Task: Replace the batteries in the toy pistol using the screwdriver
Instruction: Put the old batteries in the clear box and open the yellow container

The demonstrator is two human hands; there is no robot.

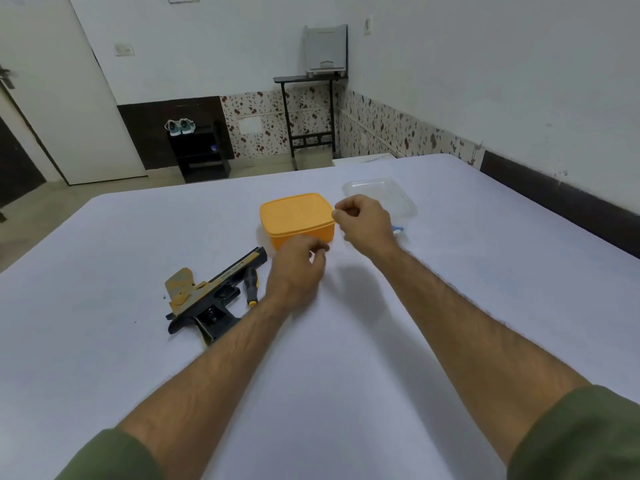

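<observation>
Both hands' fingers curled, contents unclear; toy pistol (211,296) flat, barrel pointing far-right.

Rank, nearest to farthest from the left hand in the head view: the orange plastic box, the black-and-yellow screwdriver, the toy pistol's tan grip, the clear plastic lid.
From the left hand:
1. Orange plastic box, just beyond its fingers.
2. Black-and-yellow screwdriver, to its left.
3. Toy pistol's tan grip, farther left.
4. Clear plastic lid, far right.
</observation>
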